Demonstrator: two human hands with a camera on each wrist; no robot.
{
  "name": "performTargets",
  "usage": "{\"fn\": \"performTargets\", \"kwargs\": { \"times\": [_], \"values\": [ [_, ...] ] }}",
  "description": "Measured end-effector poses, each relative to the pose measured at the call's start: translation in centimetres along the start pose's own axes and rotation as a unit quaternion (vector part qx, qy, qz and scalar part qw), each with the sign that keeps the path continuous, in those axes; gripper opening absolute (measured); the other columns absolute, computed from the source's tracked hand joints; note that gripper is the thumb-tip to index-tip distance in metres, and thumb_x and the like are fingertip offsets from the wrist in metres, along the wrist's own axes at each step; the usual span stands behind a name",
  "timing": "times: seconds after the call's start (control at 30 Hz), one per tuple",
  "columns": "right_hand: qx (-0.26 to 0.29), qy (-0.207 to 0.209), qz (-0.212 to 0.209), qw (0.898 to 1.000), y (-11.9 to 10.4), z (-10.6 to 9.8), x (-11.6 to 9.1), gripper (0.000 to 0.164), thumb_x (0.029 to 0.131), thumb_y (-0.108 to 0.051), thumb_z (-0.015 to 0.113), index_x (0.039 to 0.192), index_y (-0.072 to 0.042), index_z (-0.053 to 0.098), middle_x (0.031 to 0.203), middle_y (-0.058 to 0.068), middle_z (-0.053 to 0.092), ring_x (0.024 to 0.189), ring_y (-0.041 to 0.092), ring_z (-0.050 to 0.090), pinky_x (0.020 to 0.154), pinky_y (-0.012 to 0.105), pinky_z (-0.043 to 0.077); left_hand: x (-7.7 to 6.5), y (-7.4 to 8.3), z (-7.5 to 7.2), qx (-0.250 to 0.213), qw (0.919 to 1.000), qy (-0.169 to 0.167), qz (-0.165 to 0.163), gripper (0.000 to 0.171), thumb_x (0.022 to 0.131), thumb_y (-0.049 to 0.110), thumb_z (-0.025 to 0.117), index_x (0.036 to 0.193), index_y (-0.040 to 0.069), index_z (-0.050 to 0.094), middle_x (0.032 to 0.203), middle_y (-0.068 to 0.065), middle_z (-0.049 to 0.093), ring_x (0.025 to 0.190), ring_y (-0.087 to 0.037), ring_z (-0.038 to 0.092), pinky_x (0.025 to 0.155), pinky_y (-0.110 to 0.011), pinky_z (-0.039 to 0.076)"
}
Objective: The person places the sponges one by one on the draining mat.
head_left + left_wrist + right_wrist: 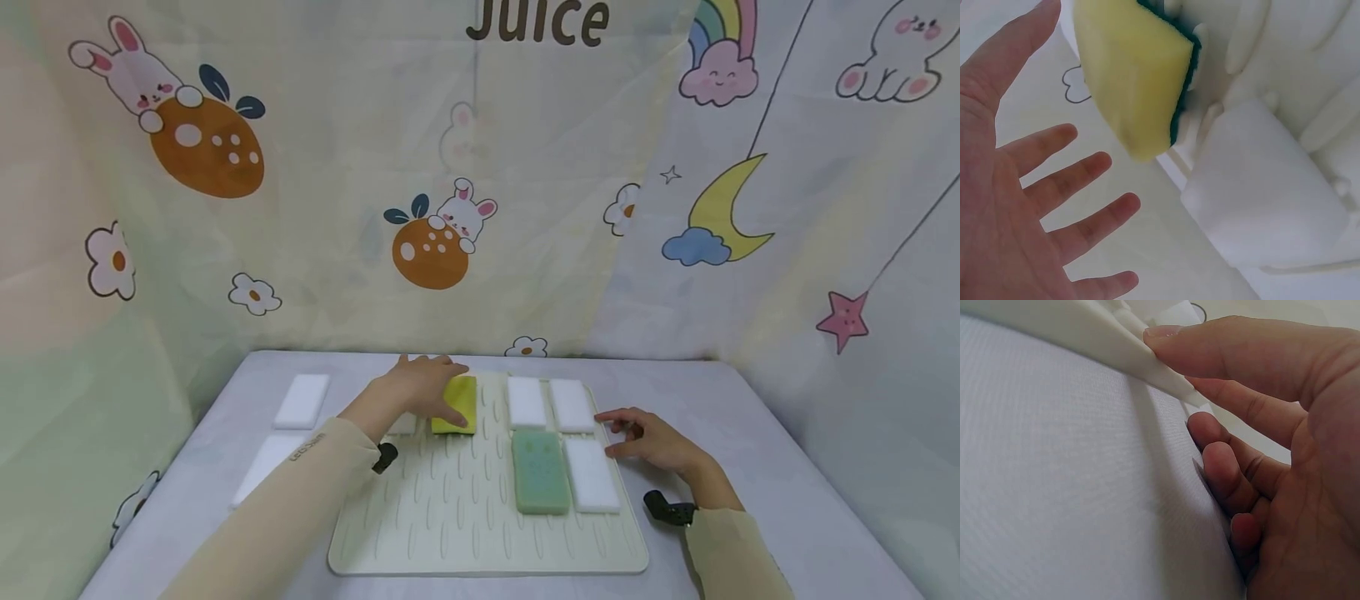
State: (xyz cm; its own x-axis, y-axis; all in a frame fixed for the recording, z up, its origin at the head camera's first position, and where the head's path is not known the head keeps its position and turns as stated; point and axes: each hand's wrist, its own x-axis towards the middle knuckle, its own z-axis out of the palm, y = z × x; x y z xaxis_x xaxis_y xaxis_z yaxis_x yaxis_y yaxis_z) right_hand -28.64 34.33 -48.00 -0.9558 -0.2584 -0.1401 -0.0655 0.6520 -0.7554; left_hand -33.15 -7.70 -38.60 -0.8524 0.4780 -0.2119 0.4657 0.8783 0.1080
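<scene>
My left hand (pixel 420 385) spreads its fingers over the back left of a cream draining mat (pixel 450 508). Beside its thumb is a yellow scouring sponge (pixel 462 406), whose dark green scrubbing layer faces the mat in the left wrist view. A white sponge block (pixel 1266 187) lies next to it, partly hidden by this hand in the head view. My right hand (pixel 652 440) is at the mat's right edge. Its thumb (pixel 1204 347) rests on the rim with the index fingertip close by, and the other fingers curl loosely beside the cloth.
On the mat's right half sit a green sponge (pixel 541 472) and white blocks (pixel 592 475), several in all. More white blocks (pixel 302 402) lie on the cloth-covered table (pixel 712 400) to the left. A printed curtain (pixel 330 225) hangs behind the table.
</scene>
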Motion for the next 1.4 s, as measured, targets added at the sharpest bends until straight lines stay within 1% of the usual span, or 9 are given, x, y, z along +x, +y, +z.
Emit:
{"fn": "performTargets", "kwargs": {
  "times": [0.2,0.37,0.5,0.73,0.87,0.93,1.1,1.4],
  "values": [
    [-0.004,-0.002,-0.008,1.0,-0.3,-0.1,0.2,0.061,0.083,-0.026,0.087,0.138,-0.014,0.065,0.119,0.012,0.055,0.089,0.019,0.045,0.076,0.027,0.039,-0.9,-1.1,0.2,-0.008,0.9998,0.015,-0.003,0.093,0.08,0.066,0.079,0.157,0.027,0.045,0.163,-0.004,0.044,0.146,-0.043,0.045,0.118,-0.076,0.022],
    [-0.001,-0.002,-0.013,1.0,-0.6,-0.1,0.3,0.061,0.083,-0.024,0.087,0.139,-0.013,0.065,0.119,0.012,0.056,0.089,0.018,0.045,0.075,0.027,0.039,-1.5,-2.0,0.3,-0.008,0.9998,0.015,-0.007,0.095,0.08,0.068,0.078,0.159,0.029,0.042,0.164,-0.003,0.041,0.148,-0.04,0.043,0.119,-0.076,0.02],
    [0.004,-0.002,-0.016,1.0,-0.8,-0.1,0.3,0.062,0.083,-0.024,0.087,0.139,-0.012,0.064,0.119,0.014,0.056,0.089,0.019,0.045,0.075,0.027,0.039,-2.0,-2.5,0.4,-0.011,0.9997,0.023,-0.006,0.094,0.081,0.068,0.077,0.159,0.029,0.042,0.164,-0.002,0.041,0.148,-0.039,0.043,0.12,-0.075,0.019],
    [-0.004,0.0,-0.011,1.0,-0.4,-0.1,0.2,0.061,0.083,-0.026,0.087,0.138,-0.013,0.065,0.118,0.011,0.056,0.089,0.017,0.046,0.076,0.026,0.039,-2.7,-2.9,0.3,-0.016,0.9991,0.038,0.007,0.092,0.082,0.064,0.078,0.158,0.026,0.044,0.162,-0.003,0.044,0.147,-0.04,0.044,0.118,-0.077,0.019],
    [-0.005,0.003,-0.004,1.0,-0.2,-0.1,0.0,0.061,0.082,-0.027,0.087,0.138,-0.014,0.065,0.118,0.011,0.056,0.089,0.016,0.046,0.075,0.026,0.039,-3.2,-2.9,0.4,-0.017,0.9991,0.035,0.014,0.092,0.083,0.064,0.078,0.159,0.025,0.043,0.162,-0.003,0.044,0.146,-0.04,0.044,0.119,-0.076,0.018],
    [-0.003,0.0,-0.008,1.0,-0.2,0.0,0.0,0.062,0.082,-0.026,0.087,0.138,-0.013,0.065,0.118,0.012,0.056,0.089,0.017,0.046,0.075,0.027,0.039,-3.6,-3.0,0.4,-0.019,0.9991,0.035,0.016,0.092,0.083,0.064,0.078,0.158,0.024,0.043,0.162,-0.004,0.045,0.145,-0.039,0.045,0.119,-0.076,0.019],
    [0.003,-0.003,-0.012,1.0,-0.2,0.1,0.0,0.061,0.083,-0.026,0.087,0.138,-0.013,0.065,0.119,0.012,0.056,0.09,0.017,0.046,0.076,0.026,0.039,-4.4,-3.4,0.5,-0.017,0.9985,0.049,0.018,0.091,0.082,0.064,0.078,0.157,0.024,0.045,0.16,-0.004,0.047,0.144,-0.038,0.048,0.118,-0.076,0.022],
    [-0.014,-0.004,-0.016,1.0,0.0,-0.2,0.0,0.06,0.084,-0.028,0.086,0.138,-0.013,0.065,0.119,0.012,0.056,0.09,0.018,0.047,0.076,0.026,0.041,-5.5,-4.3,0.5,-0.009,0.998,0.061,0.016,0.089,0.084,0.065,0.076,0.156,0.022,0.047,0.158,-0.004,0.049,0.142,-0.038,0.049,0.116,-0.076,0.024]
  ]
}}
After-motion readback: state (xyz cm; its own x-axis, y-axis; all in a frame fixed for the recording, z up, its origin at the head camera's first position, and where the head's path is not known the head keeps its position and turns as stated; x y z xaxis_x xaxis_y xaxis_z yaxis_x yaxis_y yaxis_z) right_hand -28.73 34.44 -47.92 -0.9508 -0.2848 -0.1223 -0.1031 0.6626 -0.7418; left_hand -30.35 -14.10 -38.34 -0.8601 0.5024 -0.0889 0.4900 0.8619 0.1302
